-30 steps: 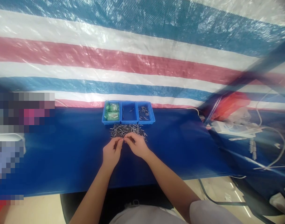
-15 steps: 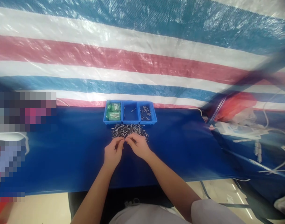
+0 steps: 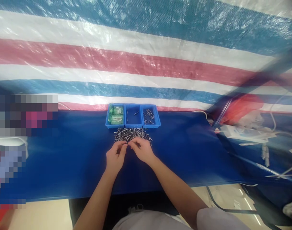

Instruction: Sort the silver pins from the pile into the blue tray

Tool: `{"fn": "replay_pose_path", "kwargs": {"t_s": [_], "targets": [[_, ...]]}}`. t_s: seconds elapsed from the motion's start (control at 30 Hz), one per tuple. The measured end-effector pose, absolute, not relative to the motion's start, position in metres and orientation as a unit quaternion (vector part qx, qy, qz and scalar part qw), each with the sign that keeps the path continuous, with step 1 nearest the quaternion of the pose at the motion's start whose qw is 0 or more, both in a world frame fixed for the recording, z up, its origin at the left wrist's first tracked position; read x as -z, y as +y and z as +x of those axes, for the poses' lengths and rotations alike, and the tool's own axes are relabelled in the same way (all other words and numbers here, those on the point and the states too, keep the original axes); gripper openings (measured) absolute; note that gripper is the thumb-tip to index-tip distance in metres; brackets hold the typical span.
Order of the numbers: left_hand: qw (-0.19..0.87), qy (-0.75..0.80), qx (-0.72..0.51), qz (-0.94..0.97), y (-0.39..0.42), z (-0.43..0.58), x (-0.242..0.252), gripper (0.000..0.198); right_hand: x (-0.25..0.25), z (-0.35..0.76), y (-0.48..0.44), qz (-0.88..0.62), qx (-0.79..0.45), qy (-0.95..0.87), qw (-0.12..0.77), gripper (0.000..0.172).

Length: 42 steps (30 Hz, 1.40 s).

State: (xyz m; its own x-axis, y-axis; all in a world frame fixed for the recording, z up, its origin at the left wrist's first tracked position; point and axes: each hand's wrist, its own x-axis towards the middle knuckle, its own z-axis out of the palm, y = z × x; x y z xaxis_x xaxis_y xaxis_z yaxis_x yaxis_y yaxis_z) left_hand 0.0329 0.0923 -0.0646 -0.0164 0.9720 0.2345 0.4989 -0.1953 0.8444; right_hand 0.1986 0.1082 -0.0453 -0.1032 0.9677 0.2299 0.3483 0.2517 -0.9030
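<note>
A heap of thin dark and silvery metal pins (image 3: 130, 132) lies on the blue table, just beyond my hands. My left hand (image 3: 116, 155) is closed in a pinch at the near edge of the heap. Fingertip to fingertip with it, my right hand (image 3: 142, 149) also pinches, partly covering the heap. Whatever sits between the fingertips is too small to make out. Behind the heap stand three joined blue bins: the left bin (image 3: 115, 126) holds green packets with pale pieces, the middle bin (image 3: 133, 125) a few pins, the right bin (image 3: 152, 126) several more.
A striped plastic sheet (image 3: 146, 67) hangs behind the blue table (image 3: 184, 153). To the right are a red bag (image 3: 243, 108), white packaging (image 3: 248, 134), cables and a metal frame. Blurred-out items occupy the left end.
Both hands keep almost the same pinched pose at the heap's near edge. The view has shifted very slightly; the heap and bins look the same.
</note>
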Motion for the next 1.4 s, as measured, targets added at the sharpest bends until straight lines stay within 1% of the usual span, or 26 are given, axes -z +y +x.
{"fn": "replay_pose_path", "kwargs": {"t_s": [0.07,0.17,0.4,0.6,0.77,1.03,1.2,1.3,1.4], "targets": [[0.27,0.563,-0.428,0.654,0.0921,0.0335,0.0644,0.028,0.0462,0.1991,0.1084,-0.506,-0.358,-0.646,0.445,0.029],[0.262,0.549,-0.422,0.672,0.0922,0.0342,0.065,0.026,0.0472,0.2002,0.1088,-0.511,-0.366,-0.638,0.445,0.032],[0.246,0.557,-0.412,0.678,0.0933,0.0337,0.0667,0.024,0.0438,0.201,0.1091,-0.517,-0.378,-0.641,0.422,0.045],[0.246,0.553,-0.408,0.684,0.094,0.0328,0.0644,0.026,0.0474,0.2013,0.1088,-0.527,-0.377,-0.627,0.432,0.049],[0.256,0.551,-0.407,0.683,0.0932,0.0333,0.064,0.026,0.0485,0.2011,0.1086,-0.518,-0.38,-0.619,0.451,0.046],[0.271,0.567,-0.421,0.654,0.0926,0.0339,0.0657,0.026,0.0476,0.2011,0.1085,-0.503,-0.389,-0.627,0.451,0.03],[0.276,0.581,-0.426,0.636,0.0922,0.0338,0.0647,0.026,0.0435,0.1989,0.1081,-0.496,-0.395,-0.617,0.467,0.021],[0.29,0.583,-0.436,0.621,0.0916,0.0342,0.0635,0.026,0.0415,0.1973,0.1078,-0.487,-0.431,-0.59,0.479,0.02],[0.303,0.581,-0.447,0.609,0.0913,0.0347,0.0632,0.027,0.0419,0.1961,0.1088,-0.475,-0.489,-0.544,0.489,0.026]]}}
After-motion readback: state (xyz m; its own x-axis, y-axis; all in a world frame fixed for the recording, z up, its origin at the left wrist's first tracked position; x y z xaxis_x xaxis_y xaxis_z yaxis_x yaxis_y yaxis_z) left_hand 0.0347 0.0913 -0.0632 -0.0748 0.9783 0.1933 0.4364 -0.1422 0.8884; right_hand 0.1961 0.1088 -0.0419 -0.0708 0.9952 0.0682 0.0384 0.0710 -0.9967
